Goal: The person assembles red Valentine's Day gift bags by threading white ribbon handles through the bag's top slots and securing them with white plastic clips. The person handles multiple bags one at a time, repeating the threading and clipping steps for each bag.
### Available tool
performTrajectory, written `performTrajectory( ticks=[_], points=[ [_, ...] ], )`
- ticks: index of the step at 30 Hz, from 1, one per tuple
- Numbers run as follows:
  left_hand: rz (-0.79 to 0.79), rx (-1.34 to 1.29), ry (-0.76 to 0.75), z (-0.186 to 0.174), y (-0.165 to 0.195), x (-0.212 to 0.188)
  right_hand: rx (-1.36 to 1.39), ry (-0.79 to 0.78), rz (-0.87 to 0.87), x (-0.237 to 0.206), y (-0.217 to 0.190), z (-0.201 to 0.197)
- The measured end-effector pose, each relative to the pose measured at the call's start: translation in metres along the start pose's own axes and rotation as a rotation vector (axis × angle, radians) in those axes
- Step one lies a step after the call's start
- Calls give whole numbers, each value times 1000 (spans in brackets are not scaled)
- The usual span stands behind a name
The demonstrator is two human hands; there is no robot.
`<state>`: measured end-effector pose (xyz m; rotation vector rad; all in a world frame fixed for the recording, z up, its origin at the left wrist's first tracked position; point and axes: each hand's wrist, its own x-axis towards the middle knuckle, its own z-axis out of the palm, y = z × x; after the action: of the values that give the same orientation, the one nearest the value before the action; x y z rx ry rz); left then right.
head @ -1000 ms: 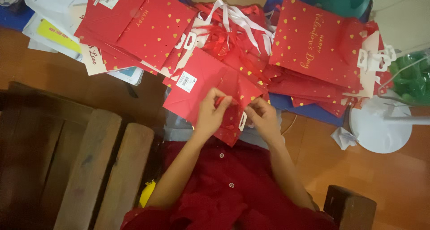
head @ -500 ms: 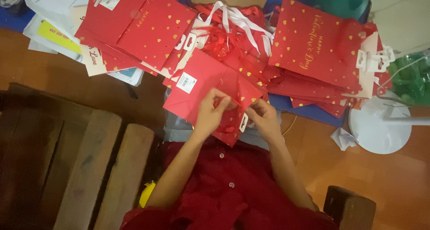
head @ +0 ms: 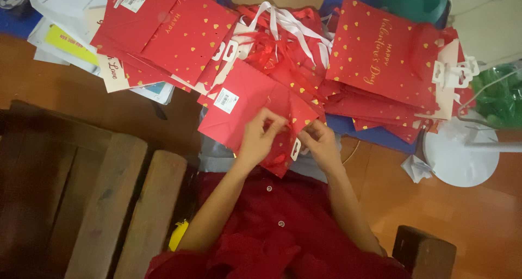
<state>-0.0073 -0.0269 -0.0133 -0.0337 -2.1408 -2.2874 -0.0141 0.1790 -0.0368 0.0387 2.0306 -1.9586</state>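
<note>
Likely light, creasable paper bag (head: 247, 108) | left hand (head: 260, 135), right hand (head: 321, 143) pinched shut on its edge | best gripped at folds

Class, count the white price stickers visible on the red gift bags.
2: one sticker on the bag being held, one on the top-left pile. Others may be hidden.

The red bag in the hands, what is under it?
Under the red bag held by the left hand and right hand lie more red bags and a grey surface. Whatever lies beneath its middle is covered.
</note>
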Motion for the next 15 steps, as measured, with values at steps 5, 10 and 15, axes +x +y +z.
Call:
performTrajectory(
  ticks=[5, 10, 15],
  points=[
    [-63, -40, 28, -1, 7, 1, -44, -8, 5, 2, 0, 2],
    [38, 191, -32, -1, 20, -2, -30, -24, -28, -2, -2, 3],
    [92, 175, -72, -2, 22, -3, -44, -11, -22, -2, 0, 2]
  ],
)
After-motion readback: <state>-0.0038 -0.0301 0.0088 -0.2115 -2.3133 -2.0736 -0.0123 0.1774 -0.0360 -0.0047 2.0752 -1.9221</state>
